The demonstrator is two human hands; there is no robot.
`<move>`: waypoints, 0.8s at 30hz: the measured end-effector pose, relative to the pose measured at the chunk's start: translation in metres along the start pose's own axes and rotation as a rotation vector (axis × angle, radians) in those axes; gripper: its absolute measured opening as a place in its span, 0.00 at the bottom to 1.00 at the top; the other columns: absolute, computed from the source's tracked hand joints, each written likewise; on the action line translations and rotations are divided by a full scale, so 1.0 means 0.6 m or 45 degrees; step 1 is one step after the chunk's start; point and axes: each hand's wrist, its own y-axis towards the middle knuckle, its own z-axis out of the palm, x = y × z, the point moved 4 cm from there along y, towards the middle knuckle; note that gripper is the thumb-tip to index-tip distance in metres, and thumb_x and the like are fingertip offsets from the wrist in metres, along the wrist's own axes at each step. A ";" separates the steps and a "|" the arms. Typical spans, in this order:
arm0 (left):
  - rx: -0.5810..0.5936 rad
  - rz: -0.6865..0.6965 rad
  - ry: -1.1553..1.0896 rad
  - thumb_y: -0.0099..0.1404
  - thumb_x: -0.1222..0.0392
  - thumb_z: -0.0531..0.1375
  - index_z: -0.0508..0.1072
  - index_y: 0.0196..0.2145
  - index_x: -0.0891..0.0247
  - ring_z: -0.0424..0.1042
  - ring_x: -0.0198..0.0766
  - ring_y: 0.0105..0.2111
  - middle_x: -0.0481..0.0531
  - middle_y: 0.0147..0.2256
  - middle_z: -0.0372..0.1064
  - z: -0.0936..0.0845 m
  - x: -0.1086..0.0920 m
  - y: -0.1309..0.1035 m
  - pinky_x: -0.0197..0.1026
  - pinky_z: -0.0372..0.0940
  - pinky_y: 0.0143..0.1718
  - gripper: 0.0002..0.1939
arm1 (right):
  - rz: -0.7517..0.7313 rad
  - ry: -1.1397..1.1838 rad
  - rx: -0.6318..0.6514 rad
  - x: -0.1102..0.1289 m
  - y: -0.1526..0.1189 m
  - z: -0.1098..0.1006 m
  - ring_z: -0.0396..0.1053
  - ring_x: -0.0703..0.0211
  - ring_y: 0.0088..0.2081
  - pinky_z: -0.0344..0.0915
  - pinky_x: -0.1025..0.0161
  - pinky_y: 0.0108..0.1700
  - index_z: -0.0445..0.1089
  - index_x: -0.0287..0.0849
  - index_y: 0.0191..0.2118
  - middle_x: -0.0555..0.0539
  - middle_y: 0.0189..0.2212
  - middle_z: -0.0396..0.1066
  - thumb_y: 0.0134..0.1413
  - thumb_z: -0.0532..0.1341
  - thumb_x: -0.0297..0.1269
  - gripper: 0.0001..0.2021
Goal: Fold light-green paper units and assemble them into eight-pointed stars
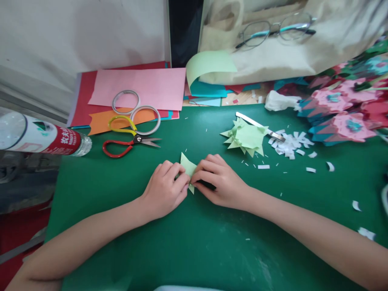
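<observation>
Green tabletop (197, 242): left hand (166, 188) and right hand (220, 180) have fingers clamped on a pale-green paper piece (187, 164), apparently mid-crease; next move likely needs an even press.

The left hand (166, 188) and the right hand (222, 180) are bare, with slim fingers, softly rounded knuckles and narrow wrists. The left forearm (106, 226) is bare too, slender at the wrist and fuller toward the elbow (45, 275), where a fold of skin draws a dark line. The right forearm (291, 218) is likewise bare, smooth and evenly tapered as far as the picture's edge. A pale, gently curved strip (188, 288) shows at the bottom edge (perhaps clothing, though too little is visible to tell).
</observation>
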 end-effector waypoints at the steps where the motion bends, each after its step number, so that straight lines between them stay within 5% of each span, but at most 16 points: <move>1: -0.008 0.005 0.002 0.66 0.64 0.56 0.70 0.33 0.64 0.58 0.42 0.35 0.54 0.36 0.68 0.000 0.000 -0.001 0.45 0.56 0.34 0.05 | -0.020 -0.015 -0.006 0.000 0.000 0.000 0.57 0.60 0.34 0.50 0.60 0.36 0.70 0.42 0.33 0.47 0.31 0.70 0.61 0.58 0.30 0.06; 9: -0.034 0.033 0.061 0.66 0.64 0.56 0.69 0.32 0.64 0.59 0.42 0.34 0.54 0.36 0.68 -0.003 -0.005 -0.003 0.45 0.55 0.33 0.05 | 0.011 -0.072 0.010 0.005 -0.002 0.004 0.55 0.60 0.32 0.48 0.60 0.34 0.69 0.40 0.31 0.47 0.29 0.67 0.62 0.56 0.31 0.08; 24: 0.206 -0.126 0.033 0.68 0.63 0.50 0.66 0.39 0.64 0.56 0.47 0.42 0.60 0.46 0.60 0.010 -0.006 -0.002 0.49 0.60 0.40 0.06 | 0.359 -0.039 0.045 0.000 -0.006 0.003 0.57 0.56 0.37 0.48 0.58 0.39 0.72 0.43 0.32 0.46 0.36 0.63 0.56 0.59 0.34 0.05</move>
